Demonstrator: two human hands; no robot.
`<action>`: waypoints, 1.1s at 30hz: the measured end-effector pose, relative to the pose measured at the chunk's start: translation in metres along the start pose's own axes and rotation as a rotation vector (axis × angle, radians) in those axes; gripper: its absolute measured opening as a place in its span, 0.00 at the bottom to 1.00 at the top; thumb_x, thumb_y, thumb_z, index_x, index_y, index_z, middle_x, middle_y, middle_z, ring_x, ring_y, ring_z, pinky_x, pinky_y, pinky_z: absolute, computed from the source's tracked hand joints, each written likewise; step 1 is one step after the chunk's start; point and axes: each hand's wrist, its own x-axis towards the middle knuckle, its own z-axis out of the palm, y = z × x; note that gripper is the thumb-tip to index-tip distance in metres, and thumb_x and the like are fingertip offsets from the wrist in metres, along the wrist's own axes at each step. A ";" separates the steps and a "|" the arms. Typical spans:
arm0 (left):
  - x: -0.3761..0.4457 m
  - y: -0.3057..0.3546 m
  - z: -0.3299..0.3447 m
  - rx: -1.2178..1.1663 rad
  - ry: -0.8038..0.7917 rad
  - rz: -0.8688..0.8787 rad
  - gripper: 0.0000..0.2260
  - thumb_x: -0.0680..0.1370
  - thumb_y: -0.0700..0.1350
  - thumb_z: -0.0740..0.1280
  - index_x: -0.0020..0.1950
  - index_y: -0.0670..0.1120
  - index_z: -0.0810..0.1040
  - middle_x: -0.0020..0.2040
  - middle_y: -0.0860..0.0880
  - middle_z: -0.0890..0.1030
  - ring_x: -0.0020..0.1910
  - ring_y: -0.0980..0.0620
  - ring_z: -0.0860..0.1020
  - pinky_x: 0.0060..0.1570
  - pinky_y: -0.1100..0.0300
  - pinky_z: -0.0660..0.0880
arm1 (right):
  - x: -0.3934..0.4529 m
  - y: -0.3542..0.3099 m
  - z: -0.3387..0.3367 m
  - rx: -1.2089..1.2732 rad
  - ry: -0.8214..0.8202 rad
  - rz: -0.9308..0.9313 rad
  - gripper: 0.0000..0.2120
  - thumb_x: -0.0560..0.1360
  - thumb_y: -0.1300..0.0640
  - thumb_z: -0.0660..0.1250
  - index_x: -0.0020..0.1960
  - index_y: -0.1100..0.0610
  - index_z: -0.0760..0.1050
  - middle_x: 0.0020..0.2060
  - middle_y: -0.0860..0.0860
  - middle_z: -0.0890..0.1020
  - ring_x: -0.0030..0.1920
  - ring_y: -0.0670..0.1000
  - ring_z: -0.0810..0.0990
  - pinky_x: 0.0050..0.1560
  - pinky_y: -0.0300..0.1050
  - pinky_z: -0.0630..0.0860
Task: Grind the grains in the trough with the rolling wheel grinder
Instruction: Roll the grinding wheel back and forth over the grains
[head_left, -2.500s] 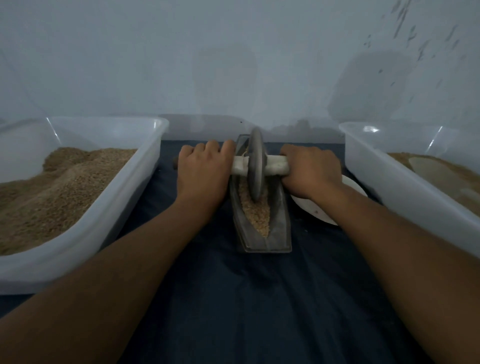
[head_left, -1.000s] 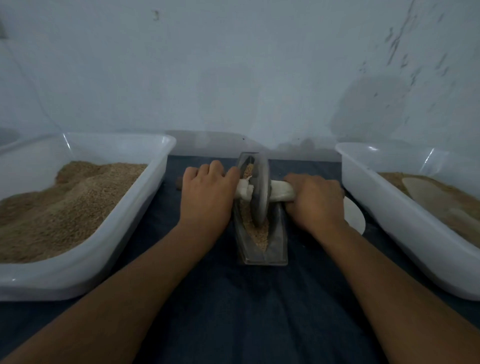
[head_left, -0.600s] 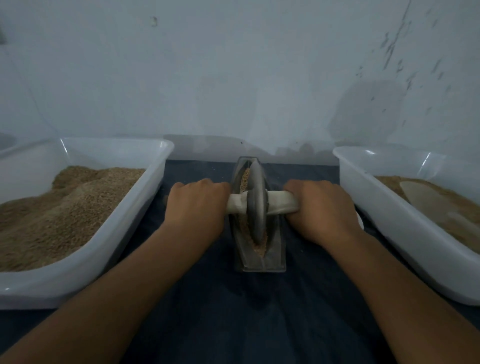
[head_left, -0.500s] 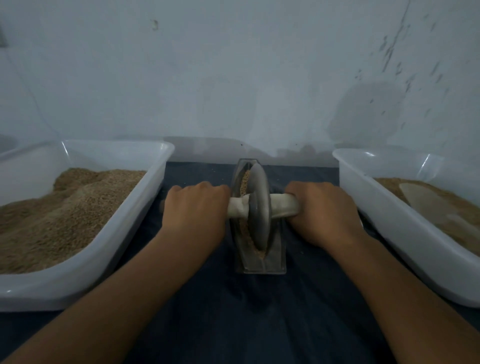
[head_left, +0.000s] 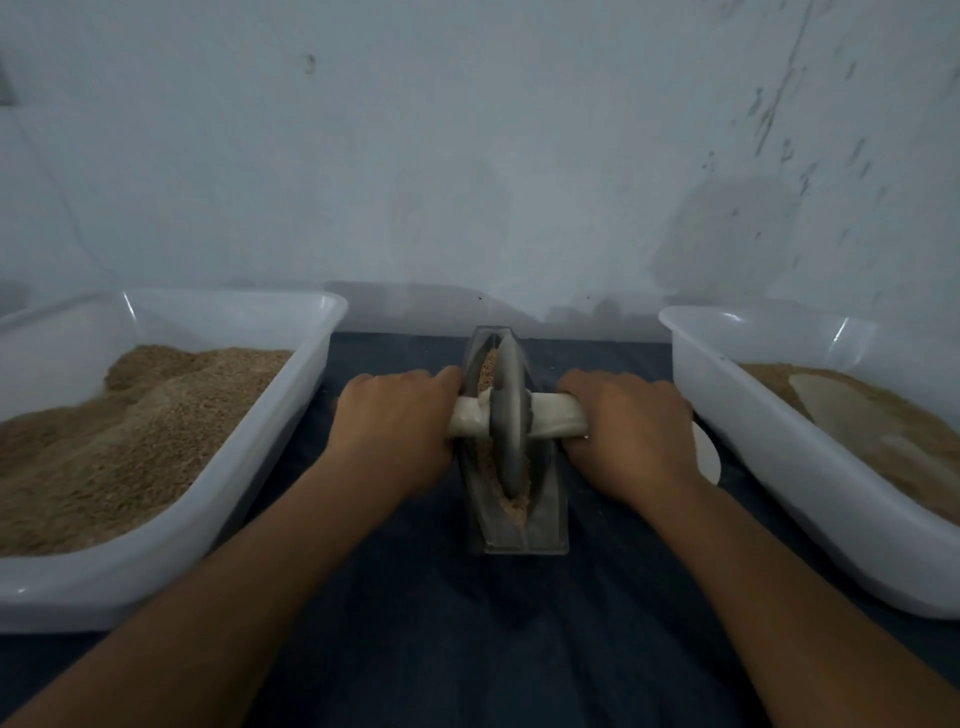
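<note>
One head-worn camera looks forward and down, close over the trough (head_left: 514, 530).

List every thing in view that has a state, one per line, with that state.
left hand: grips the handle, left of the wheel.
right hand: grips the handle, right of the wheel.
wheel: upright in the trough.
trough: holds grains.
grains: heaped at the near end.
left tub: piled with grain.
right tub: partly filled.
</note>
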 end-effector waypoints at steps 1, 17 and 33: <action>0.004 -0.001 0.003 -0.008 -0.003 -0.002 0.16 0.74 0.55 0.67 0.60 0.56 0.70 0.49 0.54 0.79 0.45 0.49 0.80 0.40 0.54 0.65 | 0.002 0.000 0.003 -0.004 0.013 -0.004 0.07 0.69 0.50 0.71 0.44 0.46 0.75 0.37 0.45 0.78 0.38 0.52 0.76 0.40 0.47 0.58; 0.052 -0.005 0.035 0.026 0.075 0.001 0.25 0.75 0.48 0.71 0.68 0.53 0.66 0.59 0.49 0.77 0.56 0.46 0.78 0.54 0.50 0.72 | 0.064 0.016 0.037 -0.022 -0.278 0.095 0.25 0.70 0.48 0.71 0.65 0.40 0.69 0.57 0.47 0.80 0.57 0.55 0.77 0.47 0.51 0.65; 0.074 -0.006 0.044 0.085 0.131 -0.025 0.22 0.76 0.48 0.71 0.67 0.53 0.67 0.53 0.48 0.78 0.47 0.44 0.80 0.41 0.54 0.65 | 0.098 0.021 0.038 0.039 -0.511 0.121 0.22 0.68 0.47 0.71 0.61 0.38 0.74 0.54 0.47 0.80 0.52 0.54 0.78 0.44 0.48 0.71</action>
